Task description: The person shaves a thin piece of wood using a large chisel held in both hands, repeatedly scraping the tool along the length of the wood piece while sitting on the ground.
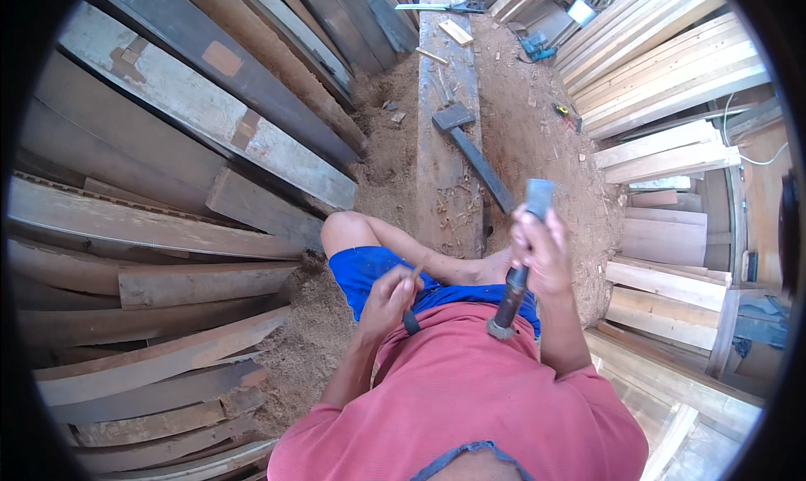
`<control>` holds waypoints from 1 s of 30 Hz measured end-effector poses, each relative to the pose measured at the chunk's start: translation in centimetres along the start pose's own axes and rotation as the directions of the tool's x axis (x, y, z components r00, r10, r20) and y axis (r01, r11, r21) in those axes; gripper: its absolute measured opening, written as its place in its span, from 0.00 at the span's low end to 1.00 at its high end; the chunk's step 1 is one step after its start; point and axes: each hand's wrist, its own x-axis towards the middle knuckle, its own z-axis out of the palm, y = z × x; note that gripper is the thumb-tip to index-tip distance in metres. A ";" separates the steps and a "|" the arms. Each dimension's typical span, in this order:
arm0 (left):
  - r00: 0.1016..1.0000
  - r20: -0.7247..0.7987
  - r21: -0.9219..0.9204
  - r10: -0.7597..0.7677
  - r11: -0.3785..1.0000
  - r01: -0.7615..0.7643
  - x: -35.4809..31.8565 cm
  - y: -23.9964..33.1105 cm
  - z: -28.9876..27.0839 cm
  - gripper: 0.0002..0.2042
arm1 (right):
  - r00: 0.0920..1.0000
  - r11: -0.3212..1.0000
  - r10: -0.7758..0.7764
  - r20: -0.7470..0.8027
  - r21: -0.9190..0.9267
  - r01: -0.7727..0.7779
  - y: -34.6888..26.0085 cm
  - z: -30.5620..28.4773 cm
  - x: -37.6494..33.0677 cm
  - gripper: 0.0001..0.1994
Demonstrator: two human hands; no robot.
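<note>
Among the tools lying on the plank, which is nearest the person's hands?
The dark, block-headed mallet, its handle pointing toward the right hand; the handsaw lies across the far end of the plank.

The person wears a plain, faded red shirt [470, 389] with short, loose sleeves [606, 418] of the same cloth, leaving both forearms uncovered, and a curved neckband [480, 445] in a contrasting greyish blue. Its fabric gathers into soft creases near the waist, above vivid blue shorts [359, 271] that leave the knee [342, 227] exposed. The left hand [393, 296] and the right hand [544, 254] are both ungloved.
</note>
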 end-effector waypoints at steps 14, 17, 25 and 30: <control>0.980 0.141 -0.106 0.140 0.986 -0.126 5.1 2.9 3.4 0.16 | 0.983 0.887 -0.117 0.142 -0.431 0.168 2.3 0.6 2.0 0.06; 0.973 0.227 -0.092 0.051 0.995 -0.031 4.9 2.1 2.6 0.20 | 0.986 0.913 -0.084 0.146 -0.384 0.135 2.2 0.7 2.3 0.04; 0.928 0.373 -0.524 -0.007 0.823 0.217 5.2 1.6 3.1 0.19 | 0.978 0.924 -0.062 0.198 -0.359 0.131 2.4 1.6 2.8 0.03; 0.892 0.448 -0.623 0.067 0.739 0.257 5.7 1.5 3.4 0.17 | 0.977 0.954 -0.055 0.204 -0.277 0.111 2.8 1.8 3.1 0.04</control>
